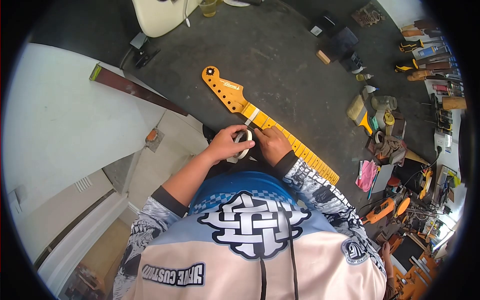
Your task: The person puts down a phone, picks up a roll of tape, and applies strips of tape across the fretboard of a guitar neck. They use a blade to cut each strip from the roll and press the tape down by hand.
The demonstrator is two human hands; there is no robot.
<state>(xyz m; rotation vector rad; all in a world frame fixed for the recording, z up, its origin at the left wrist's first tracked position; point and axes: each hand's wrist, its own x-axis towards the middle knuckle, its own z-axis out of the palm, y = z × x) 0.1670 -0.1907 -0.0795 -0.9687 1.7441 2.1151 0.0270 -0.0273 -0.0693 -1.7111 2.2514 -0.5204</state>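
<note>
A guitar neck [280, 131] with a maple-coloured fretboard and headstock lies diagonally on the dark workbench. A pale strip of tape [252, 117] crosses the fretboard near the nut. Below it, my left hand [227, 145] is closed around a roll of masking tape [248, 143], thumb on its outer side. My right hand [274, 145] is at the neck's near edge, just right of the roll, with its fingers curled. Whatever its fingertips may pinch is hidden.
Along the right are a paintbrush [358, 111], a glass jar [384, 103], a pink cloth [367, 172] and an orange tool [381, 210]. A white guitar body [157, 17] lies at the back. A long dark bar [135, 89] is at left. Another person's hand [386, 251] shows lower right.
</note>
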